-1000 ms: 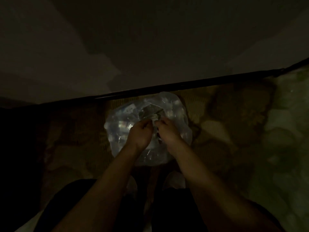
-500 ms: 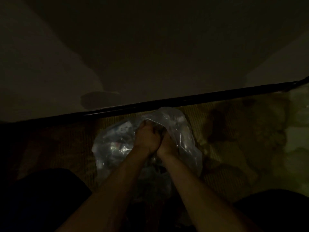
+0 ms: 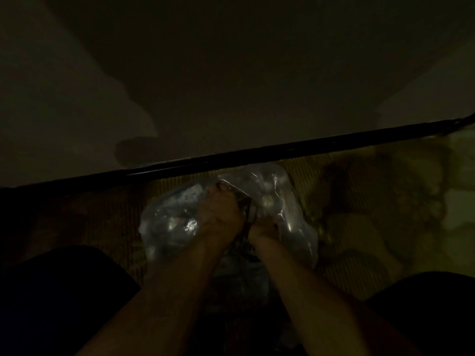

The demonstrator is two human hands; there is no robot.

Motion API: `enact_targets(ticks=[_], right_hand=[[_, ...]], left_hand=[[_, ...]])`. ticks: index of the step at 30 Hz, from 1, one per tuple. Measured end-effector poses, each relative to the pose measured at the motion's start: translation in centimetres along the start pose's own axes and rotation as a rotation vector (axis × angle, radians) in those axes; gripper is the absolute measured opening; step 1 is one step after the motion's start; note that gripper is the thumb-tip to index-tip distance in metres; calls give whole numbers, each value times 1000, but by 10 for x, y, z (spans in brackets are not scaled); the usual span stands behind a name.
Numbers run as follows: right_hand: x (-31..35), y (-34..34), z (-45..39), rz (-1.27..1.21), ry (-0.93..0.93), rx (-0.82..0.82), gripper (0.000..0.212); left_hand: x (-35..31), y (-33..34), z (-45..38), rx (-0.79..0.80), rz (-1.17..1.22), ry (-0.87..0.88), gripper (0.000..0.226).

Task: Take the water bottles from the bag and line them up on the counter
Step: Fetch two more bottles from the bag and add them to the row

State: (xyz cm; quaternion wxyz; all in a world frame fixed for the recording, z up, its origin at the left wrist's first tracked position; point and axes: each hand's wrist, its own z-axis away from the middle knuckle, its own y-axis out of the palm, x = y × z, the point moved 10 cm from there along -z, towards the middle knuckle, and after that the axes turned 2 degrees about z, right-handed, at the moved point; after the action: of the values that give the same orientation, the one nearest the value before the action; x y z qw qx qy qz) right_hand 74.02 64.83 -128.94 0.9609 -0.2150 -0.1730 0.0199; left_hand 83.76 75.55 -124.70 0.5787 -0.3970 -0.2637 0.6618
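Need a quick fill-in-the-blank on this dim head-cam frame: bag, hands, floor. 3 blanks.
1. Both hands grip the top of a clear ____ bag.
2. The left hand and right hand are close together at the bag's ____.
3. The bag sits on a woven mat, just in front of a long ____ bar.

Missing words: plastic; top; black

A second ago the left hand (image 3: 218, 214) and the right hand (image 3: 262, 229) were a little apart, picking at the top of the clear plastic bag (image 3: 282, 201). Now they are pressed close together and bunch the plastic in their fingers. The bag was round and puffy before. Now it is pulled up and crumpled at the top.
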Motion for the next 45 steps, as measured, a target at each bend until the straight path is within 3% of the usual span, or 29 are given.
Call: enact_targets(ticks=[5,10,14,20,23,27,32,34,37,41,45], right_hand=[[-8,1,-1,97,18,13,44],[-14,4,1,127,114,25,55],[-16,4,2,86,120,52,55],[-4,3,6,62,17,35,40],[6,3,14,-28,-25,35,35],[4,0,36,-207,56,60,32],[-7,12,68,-606,150,193,56],[7,2,108,-596,172,245,41],[12,-9,143,-610,203,272,21],[17,-24,205,-691,255,269,35],[32,-50,263,-626,171,244,43]], left_hand=[[-5,-4,-7,62,-87,49,56],[-6,-11,-9,75,-345,85,59],[7,-2,-14,165,-335,61,43],[3,10,-7,282,-43,57,63],[-10,-2,15,309,168,72,53],[10,-18,51,215,599,-167,41],[35,-28,94,258,923,-473,67],[43,-32,110,293,1056,-544,73],[49,-51,142,331,1102,-575,60],[47,-80,186,356,1214,-633,56],[37,-118,225,384,1321,-655,56]])
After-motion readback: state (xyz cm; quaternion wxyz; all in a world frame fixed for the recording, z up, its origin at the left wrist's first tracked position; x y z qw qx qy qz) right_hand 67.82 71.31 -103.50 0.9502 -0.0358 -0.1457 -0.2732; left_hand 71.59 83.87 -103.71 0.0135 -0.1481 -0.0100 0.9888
